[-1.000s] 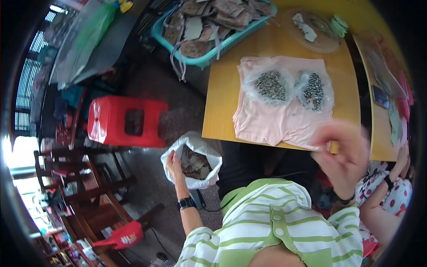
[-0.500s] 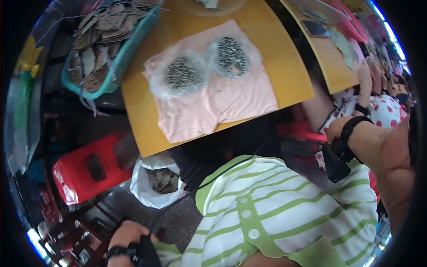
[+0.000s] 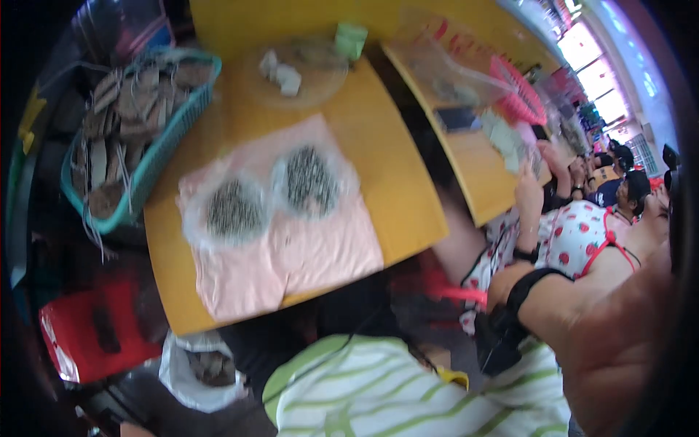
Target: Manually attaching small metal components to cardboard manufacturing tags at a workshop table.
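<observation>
At the right, my right hand (image 3: 506, 282) is raised beside my striped clothing, with a black strap and a dark device at the wrist. Its fingers are hidden, and it is apart from the table. Only a sliver of my left hand (image 3: 136, 430) shows at the bottom edge, fingers out of sight. In front of me is a yellow-brown table (image 3: 404, 226). A folded pink cloth (image 3: 328, 251) lies on it, bearing two clear plastic bags of small dark, striped pieces: a left bag (image 3: 234, 210) and a right bag (image 3: 311, 180).
A teal basket (image 3: 164, 138) piled with brown card-like bundles stands left. Below are a red stool (image 3: 73, 331) and a white bag-lined bin (image 3: 178, 379). A round clear tray (image 3: 320, 84) sits farther back. A co-worker's hand (image 3: 530, 191) is near papers on the adjoining table (image 3: 484, 197).
My view has swung up and right, so the table appears lower and farther left. My left hand has nearly left the picture. The bags lie as before on the cloth.
</observation>
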`<action>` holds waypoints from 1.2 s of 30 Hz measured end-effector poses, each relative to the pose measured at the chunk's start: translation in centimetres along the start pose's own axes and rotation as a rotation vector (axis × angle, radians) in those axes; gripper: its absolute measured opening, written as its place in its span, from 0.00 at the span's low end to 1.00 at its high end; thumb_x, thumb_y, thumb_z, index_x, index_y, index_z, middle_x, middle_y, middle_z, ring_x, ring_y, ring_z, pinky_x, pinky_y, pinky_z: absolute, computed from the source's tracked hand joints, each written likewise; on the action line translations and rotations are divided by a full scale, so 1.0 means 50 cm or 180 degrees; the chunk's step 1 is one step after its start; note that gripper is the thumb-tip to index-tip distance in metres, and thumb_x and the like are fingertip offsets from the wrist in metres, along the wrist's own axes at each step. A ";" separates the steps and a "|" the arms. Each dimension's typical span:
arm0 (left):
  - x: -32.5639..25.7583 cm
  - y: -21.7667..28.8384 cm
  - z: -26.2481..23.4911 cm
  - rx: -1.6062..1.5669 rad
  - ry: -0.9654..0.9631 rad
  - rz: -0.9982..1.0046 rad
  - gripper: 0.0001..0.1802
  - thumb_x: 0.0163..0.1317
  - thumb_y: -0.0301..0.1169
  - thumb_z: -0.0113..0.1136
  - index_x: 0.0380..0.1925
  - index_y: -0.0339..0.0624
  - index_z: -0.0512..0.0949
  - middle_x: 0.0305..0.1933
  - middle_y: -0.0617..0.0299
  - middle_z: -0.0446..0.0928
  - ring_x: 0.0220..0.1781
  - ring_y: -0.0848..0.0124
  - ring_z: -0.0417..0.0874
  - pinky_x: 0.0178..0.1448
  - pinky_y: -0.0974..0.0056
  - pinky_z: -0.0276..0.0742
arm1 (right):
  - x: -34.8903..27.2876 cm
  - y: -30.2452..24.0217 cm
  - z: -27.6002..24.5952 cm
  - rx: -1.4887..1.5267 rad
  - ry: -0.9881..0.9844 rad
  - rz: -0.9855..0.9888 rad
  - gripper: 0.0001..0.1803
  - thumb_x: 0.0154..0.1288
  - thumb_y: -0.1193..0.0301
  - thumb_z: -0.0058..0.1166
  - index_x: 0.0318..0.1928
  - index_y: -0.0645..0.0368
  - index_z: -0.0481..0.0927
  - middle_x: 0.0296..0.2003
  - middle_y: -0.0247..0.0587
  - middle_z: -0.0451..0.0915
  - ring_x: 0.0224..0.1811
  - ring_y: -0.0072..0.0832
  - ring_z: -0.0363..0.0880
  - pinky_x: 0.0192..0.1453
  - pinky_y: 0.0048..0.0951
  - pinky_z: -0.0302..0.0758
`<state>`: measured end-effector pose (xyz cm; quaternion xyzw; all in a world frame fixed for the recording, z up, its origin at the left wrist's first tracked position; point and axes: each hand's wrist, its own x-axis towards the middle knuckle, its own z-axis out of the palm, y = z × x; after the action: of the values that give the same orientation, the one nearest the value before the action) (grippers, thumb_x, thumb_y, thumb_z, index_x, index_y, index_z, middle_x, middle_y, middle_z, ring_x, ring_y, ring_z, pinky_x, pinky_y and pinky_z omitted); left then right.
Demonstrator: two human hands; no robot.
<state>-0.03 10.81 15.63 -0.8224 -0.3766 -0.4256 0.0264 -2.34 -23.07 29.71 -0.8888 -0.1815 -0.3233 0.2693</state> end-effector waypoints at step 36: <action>0.224 0.024 0.014 -0.1327 0.0053 0.1402 0.22 0.66 0.37 0.45 0.53 0.34 0.75 0.56 0.48 0.76 0.56 0.57 0.79 0.57 0.60 0.75 | -0.012 0.019 0.187 0.1094 0.0375 0.0030 0.22 0.56 0.72 0.64 0.49 0.70 0.76 0.48 0.54 0.80 0.48 0.40 0.77 0.55 0.37 0.72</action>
<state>5.19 16.90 23.56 -0.8685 -0.0935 -0.4844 -0.0483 2.17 -18.34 22.91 -0.8101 -0.2138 -0.3377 0.4290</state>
